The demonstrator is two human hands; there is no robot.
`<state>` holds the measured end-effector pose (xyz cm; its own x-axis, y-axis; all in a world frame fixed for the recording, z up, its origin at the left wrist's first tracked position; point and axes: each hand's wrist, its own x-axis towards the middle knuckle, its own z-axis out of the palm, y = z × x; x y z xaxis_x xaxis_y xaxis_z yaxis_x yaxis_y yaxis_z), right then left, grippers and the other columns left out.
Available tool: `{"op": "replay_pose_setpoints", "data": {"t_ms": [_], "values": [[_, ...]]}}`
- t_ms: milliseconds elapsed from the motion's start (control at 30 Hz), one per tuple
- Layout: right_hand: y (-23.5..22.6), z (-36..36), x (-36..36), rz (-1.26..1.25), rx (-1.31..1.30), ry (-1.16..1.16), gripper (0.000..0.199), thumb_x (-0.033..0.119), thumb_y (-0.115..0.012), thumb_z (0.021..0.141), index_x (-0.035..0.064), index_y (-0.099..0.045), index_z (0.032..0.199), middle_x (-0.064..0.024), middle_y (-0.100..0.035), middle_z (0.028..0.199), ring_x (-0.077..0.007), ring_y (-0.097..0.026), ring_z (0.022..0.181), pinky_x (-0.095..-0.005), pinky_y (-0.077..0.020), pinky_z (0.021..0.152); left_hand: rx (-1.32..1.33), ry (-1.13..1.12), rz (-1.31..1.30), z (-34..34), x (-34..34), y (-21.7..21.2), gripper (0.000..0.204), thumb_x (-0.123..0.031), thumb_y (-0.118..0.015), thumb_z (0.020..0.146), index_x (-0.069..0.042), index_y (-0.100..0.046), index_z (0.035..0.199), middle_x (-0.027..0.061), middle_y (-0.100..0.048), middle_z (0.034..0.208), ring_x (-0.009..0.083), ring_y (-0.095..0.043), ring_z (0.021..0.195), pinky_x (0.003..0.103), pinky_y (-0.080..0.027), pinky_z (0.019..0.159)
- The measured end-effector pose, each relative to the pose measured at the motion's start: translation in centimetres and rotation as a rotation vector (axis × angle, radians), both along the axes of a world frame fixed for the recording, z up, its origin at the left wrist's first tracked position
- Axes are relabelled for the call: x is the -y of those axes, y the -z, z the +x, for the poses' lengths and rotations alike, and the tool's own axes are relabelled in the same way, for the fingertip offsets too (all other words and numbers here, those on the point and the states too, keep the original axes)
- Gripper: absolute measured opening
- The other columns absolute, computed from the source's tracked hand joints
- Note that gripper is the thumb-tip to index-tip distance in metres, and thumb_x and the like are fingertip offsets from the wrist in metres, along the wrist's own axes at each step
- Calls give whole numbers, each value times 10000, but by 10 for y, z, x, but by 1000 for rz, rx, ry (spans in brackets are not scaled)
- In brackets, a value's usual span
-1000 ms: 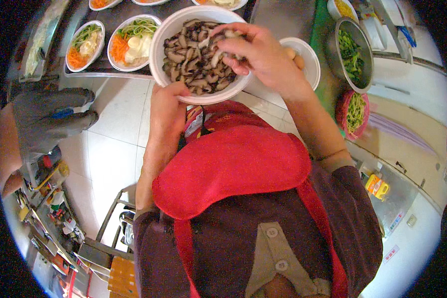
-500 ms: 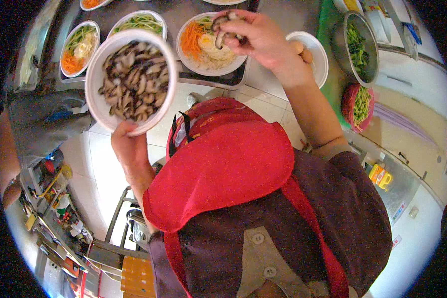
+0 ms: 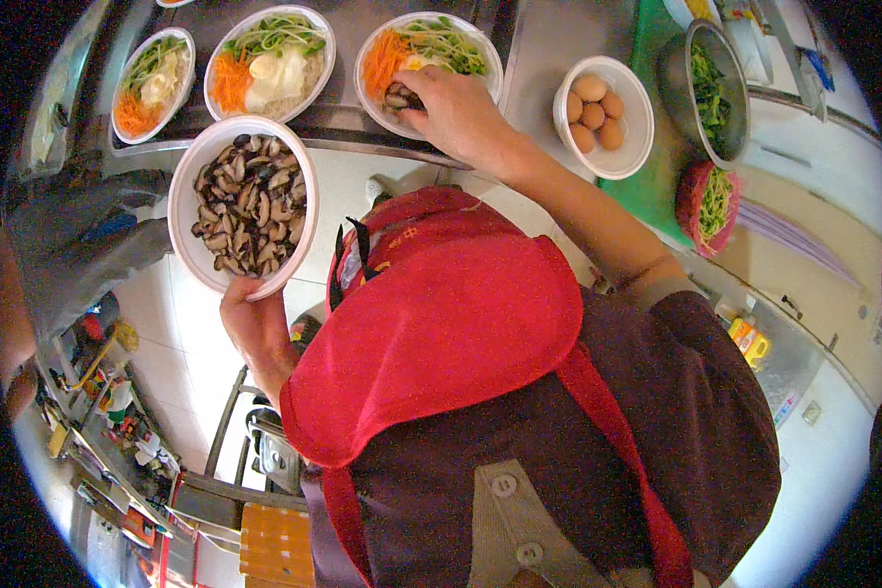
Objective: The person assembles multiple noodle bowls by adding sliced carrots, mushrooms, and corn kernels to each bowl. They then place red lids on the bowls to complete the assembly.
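My left hand [image 3: 255,318] grips the near rim of a white bowl of sliced mushrooms [image 3: 251,206], held in front of the counter's edge. Over the left part of another white bowl [image 3: 494,61] is my right hand [image 3: 458,110], its fingers closed on dark mushroom slices [image 3: 402,96]. Shredded carrot [image 3: 386,61], green sprouts [image 3: 451,41] and a bit of egg show in that bowl; my hand hides the rest. To its left stands a bowl with carrot, sprouts, a pale egg [image 3: 276,78] and white strands, and further left a similar bowl [image 3: 155,86].
Right of my right hand stands a white bowl with several brown eggs [image 3: 594,114]. Beyond it, on a green surface [image 3: 647,201], are a metal bowl of leafy greens [image 3: 708,98] and a red basket of sprouts [image 3: 713,211]. Another person's arm [image 3: 18,323] is at the left.
My right hand has come down and nearer with the mushroom slices, to the bowl's left part. The mushroom bowl has shifted slightly nearer, and the brown eggs show more fully.
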<state>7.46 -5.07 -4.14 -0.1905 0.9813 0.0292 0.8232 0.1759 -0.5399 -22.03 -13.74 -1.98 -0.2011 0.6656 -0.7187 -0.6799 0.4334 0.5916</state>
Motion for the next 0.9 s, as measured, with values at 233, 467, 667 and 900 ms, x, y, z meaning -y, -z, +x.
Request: {"op": "replay_pose_setpoints", "data": {"t_ms": [233, 467, 667, 900], "values": [[21, 15, 8, 119, -20, -124, 151, 107, -589, 700, 34, -621, 828, -160, -598, 810, -338, -578, 776, -410, -463, 704, -56, 52, -35, 7, 0, -6, 671, 51, -404, 590, 88, -274, 1247, 216, -399, 1220, 337, -422, 1131, 459, -359, 978], [10, 10, -7, 195, -208, -113, 204, 44, -633, 684, 12, -624, 885, -133, -604, 840, -271, -594, 741, -314, -476, 697, -90, 51, -45, 6, 2, -4, 694, 47, -413, 603, 63, -276, 1284, 210, -395, 1264, 351, -409, 1161, 475, -397, 953], [8, 15, -12, 99, -282, 22, 173, 32, -616, 699, 21, -631, 871, -123, -614, 900, -288, -597, 770, -315, -479, 728, -53, 66, -62, 1, 5, -3, 700, 65, -399, 571, 59, -276, 1260, 200, -416, 1206, 329, -446, 1112, 451, -401, 947], [22, 22, -33, 401, 129, -234, 188, 55, -592, 706, 50, -634, 889, -100, -608, 817, -275, -577, 834, -374, -464, 749, -81, 66, -66, 3, 4, -4, 702, 63, -403, 567, 55, -281, 1258, 191, -436, 1182, 319, -469, 1084, 440, -421, 927]]}}
